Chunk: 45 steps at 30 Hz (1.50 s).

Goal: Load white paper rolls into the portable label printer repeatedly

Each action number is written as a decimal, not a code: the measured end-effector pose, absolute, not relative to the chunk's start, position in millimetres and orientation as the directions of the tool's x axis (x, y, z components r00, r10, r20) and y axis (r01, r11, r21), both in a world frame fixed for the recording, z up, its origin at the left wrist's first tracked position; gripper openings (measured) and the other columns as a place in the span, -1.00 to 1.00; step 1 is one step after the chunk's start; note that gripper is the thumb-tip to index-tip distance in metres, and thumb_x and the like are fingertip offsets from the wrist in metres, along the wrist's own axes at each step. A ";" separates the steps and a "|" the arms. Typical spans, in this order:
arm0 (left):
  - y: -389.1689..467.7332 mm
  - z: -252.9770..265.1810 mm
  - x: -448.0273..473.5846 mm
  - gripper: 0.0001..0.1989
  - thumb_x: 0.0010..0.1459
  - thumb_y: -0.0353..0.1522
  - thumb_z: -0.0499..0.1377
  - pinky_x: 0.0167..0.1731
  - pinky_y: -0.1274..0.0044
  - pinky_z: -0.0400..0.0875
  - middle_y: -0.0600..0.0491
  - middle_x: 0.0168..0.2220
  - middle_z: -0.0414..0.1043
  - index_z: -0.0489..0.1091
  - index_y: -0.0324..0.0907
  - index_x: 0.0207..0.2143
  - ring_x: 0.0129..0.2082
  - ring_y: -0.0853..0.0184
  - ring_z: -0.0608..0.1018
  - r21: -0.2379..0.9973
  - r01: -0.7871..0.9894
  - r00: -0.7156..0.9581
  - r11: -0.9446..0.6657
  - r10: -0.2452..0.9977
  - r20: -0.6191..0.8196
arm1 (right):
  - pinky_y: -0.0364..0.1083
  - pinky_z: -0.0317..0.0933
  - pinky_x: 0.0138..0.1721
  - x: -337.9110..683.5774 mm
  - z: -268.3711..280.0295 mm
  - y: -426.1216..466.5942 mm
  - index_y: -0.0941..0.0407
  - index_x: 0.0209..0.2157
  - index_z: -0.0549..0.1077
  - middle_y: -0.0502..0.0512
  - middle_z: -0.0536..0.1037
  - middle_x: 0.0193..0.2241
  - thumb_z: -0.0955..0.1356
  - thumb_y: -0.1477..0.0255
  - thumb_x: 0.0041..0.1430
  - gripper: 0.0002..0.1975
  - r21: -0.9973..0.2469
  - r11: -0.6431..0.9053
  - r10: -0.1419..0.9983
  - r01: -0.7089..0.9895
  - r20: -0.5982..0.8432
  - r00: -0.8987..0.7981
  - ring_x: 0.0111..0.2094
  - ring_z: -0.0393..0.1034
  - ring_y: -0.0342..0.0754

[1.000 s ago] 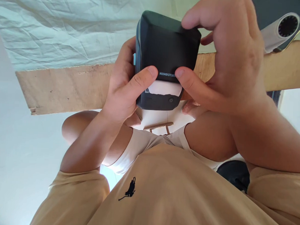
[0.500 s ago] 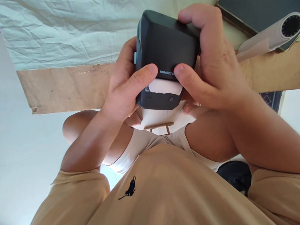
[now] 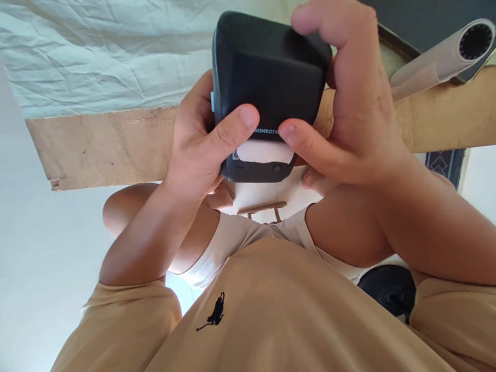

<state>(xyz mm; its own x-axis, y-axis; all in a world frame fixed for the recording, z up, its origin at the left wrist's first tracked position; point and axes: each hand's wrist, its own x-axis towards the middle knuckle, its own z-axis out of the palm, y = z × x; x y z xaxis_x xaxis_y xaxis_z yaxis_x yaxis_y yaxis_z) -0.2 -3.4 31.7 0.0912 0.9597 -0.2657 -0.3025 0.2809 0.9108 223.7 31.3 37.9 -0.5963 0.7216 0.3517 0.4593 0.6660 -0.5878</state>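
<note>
A black label printer (image 3: pixel 269 72) marked NIIMBOT is held up between both hands, over the near edge of the table. White paper with a torn edge (image 3: pixel 266 152) pokes out of its front slot, above a power button. My left hand (image 3: pixel 200 140) wraps the printer's left side, close to a light-blue tab (image 3: pixel 213 101), thumb on the top face; its other fingers are hidden behind. My right hand (image 3: pixel 354 103) grips the right side, thumb tip by the lettering and index finger bent over the far right corner.
Pale green cloth (image 3: pixel 106 42) covers the table, with a bare wooden edge (image 3: pixel 102 146) in front. At the upper right lie a dark tray-like slab (image 3: pixel 436 24) and a white roll with a black core (image 3: pixel 442 60). A black round object (image 3: pixel 387 291) is at lower right.
The printer has shifted slightly left and tipped, so more of its top face shows and its front looks shorter. Both hands have moved with it and keep their hold.
</note>
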 end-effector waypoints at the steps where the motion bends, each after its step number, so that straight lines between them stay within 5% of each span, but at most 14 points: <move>1: -3.0 31.7 -0.4 -0.31 -0.26 0.07 0.80 -0.46 0.35 0.49 0.07 -0.29 0.58 0.66 -0.06 -0.22 -0.36 0.25 0.59 0.912 -0.297 0.094 0.282 0.960 -0.266 | 0.04 0.32 0.70 223.0 34.3 32.1 0.39 0.48 0.26 0.37 0.44 0.51 0.23 -0.10 0.64 -0.15 -0.617 0.648 0.732 0.446 0.344 -0.588 0.55 0.40 -0.03; 6: -0.6 32.1 -0.9 -0.17 -0.41 0.16 0.80 -0.42 0.33 0.47 0.04 -0.25 0.60 0.67 -0.08 -0.19 -0.26 0.20 0.62 0.904 -0.298 0.118 0.308 0.951 -0.285 | -0.10 0.52 0.40 220.9 19.4 36.4 0.35 0.44 0.23 0.37 0.49 0.42 0.25 -0.15 0.61 -0.15 -0.670 0.645 0.732 0.367 0.404 -0.549 0.32 0.53 -0.15; 11: -1.2 31.5 -0.8 -0.31 -0.30 0.15 0.78 -0.30 0.27 0.54 0.05 -0.26 0.60 0.69 0.05 -0.22 -0.21 0.10 0.67 0.916 -0.294 0.124 0.272 0.961 -0.246 | -0.02 0.49 0.51 223.8 30.8 36.9 0.22 0.46 0.24 0.27 0.47 0.47 0.25 -0.18 0.59 -0.18 -0.678 0.610 0.738 0.411 0.296 -0.606 0.43 0.50 -0.08; 16: -1.5 32.8 -1.3 -0.55 -0.03 -0.15 0.73 -0.35 0.31 0.50 0.02 -0.28 0.57 0.66 -0.05 -0.19 -0.29 0.18 0.60 0.908 -0.320 0.116 0.272 0.962 -0.247 | -0.03 0.58 0.42 225.7 36.7 37.9 0.10 0.48 0.29 0.13 0.49 0.51 0.28 -0.22 0.54 -0.18 -0.639 0.595 0.765 0.489 0.261 -0.590 0.42 0.54 -0.06; 19: -1.0 32.5 -2.2 -0.61 0.05 -0.18 0.68 -0.35 0.31 0.51 0.01 -0.26 0.58 0.67 -0.07 -0.17 -0.29 0.19 0.62 0.910 -0.300 0.138 0.287 0.957 -0.257 | -0.06 0.59 0.40 225.9 32.1 39.7 0.19 0.51 0.28 0.18 0.47 0.53 0.27 -0.26 0.54 -0.09 -0.629 0.620 0.745 0.469 0.286 -0.603 0.45 0.53 -0.06; 21: -0.3 30.8 -3.0 -0.49 -0.07 -0.06 0.75 -0.32 0.29 0.54 0.03 -0.24 0.61 0.67 -0.03 -0.19 -0.25 0.15 0.65 0.910 -0.301 0.132 0.285 0.958 -0.256 | -0.02 0.57 0.46 226.8 29.4 40.5 0.32 0.53 0.21 0.28 0.43 0.56 0.24 -0.23 0.58 -0.04 -0.627 0.628 0.732 0.460 0.276 -0.623 0.49 0.50 -0.05; 24: 1.3 29.3 -2.9 -0.31 -0.23 0.11 0.79 -0.27 0.28 0.58 0.03 -0.15 0.70 0.64 0.02 -0.19 -0.06 0.01 0.76 0.889 -0.342 0.167 0.306 0.950 -0.263 | 0.01 0.52 0.56 229.0 27.5 41.2 0.43 0.53 0.16 0.40 0.39 0.57 0.23 -0.19 0.62 -0.02 -0.626 0.649 0.708 0.432 0.290 -0.644 0.53 0.47 -0.05; 28: 4.3 35.3 2.0 -0.38 -0.07 0.11 0.73 -0.03 0.29 0.76 -0.01 0.15 0.77 0.57 -0.01 -0.22 0.45 -0.22 0.66 0.835 -0.421 0.262 0.354 0.929 -0.262 | 0.00 0.36 0.71 230.4 29.0 41.3 0.49 0.53 0.15 0.47 0.36 0.57 0.27 -0.13 0.62 -0.03 -0.624 0.668 0.689 0.405 0.314 -0.653 0.62 0.37 -0.04; 31: 6.1 40.7 5.1 -0.57 0.17 -0.05 0.64 0.16 0.29 0.80 -0.01 0.19 0.76 0.52 -0.03 -0.30 0.58 -0.22 0.56 0.822 -0.453 0.271 0.344 0.932 -0.241 | 0.03 0.33 0.75 229.4 32.2 40.7 0.30 0.53 0.20 0.34 0.38 0.58 0.27 -0.17 0.58 -0.10 -0.635 0.643 0.718 0.428 0.305 -0.626 0.63 0.36 -0.05; 35: 7.9 40.2 5.1 -0.75 0.48 -0.13 0.33 0.24 0.28 0.81 -0.03 0.13 0.76 0.60 0.00 -0.29 0.60 -0.16 0.54 0.859 -0.410 0.257 0.307 0.942 -0.214 | 0.14 0.37 0.74 228.9 34.3 39.0 0.24 0.53 0.21 0.32 0.38 0.59 0.25 -0.17 0.58 -0.13 -0.629 0.646 0.718 0.432 0.309 -0.624 0.64 0.37 0.06; 39: 9.1 39.2 5.0 -0.55 0.58 -0.15 0.05 0.21 0.22 0.83 -0.14 0.04 0.75 0.73 0.01 -0.20 0.49 -0.18 0.63 0.879 -0.357 0.271 0.317 0.935 -0.227 | 0.14 0.39 0.72 233.3 32.2 37.2 0.23 0.58 0.19 0.27 0.36 0.61 0.26 -0.14 0.62 -0.14 -0.623 0.630 0.734 0.464 0.284 -0.617 0.64 0.36 0.06; 45: 8.1 44.0 5.7 -0.70 0.48 -0.11 0.29 0.12 0.13 0.89 -0.10 -0.06 0.78 0.79 0.02 -0.21 0.39 -0.26 0.72 0.864 -0.373 0.280 0.337 0.929 -0.241 | 0.04 0.44 0.64 234.8 31.1 34.1 0.32 0.56 0.24 0.27 0.46 0.53 0.19 -0.14 0.64 -0.12 -0.538 0.676 0.717 0.503 0.324 -0.617 0.53 0.45 -0.04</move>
<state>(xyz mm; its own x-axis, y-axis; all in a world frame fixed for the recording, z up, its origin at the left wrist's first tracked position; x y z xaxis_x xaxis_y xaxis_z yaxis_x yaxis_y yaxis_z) 5.7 8.1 44.0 0.2796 0.9293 -0.2413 -0.3735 0.3368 0.8644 234.8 34.1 31.1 -0.6171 0.7173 0.3236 0.5034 0.6759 -0.5382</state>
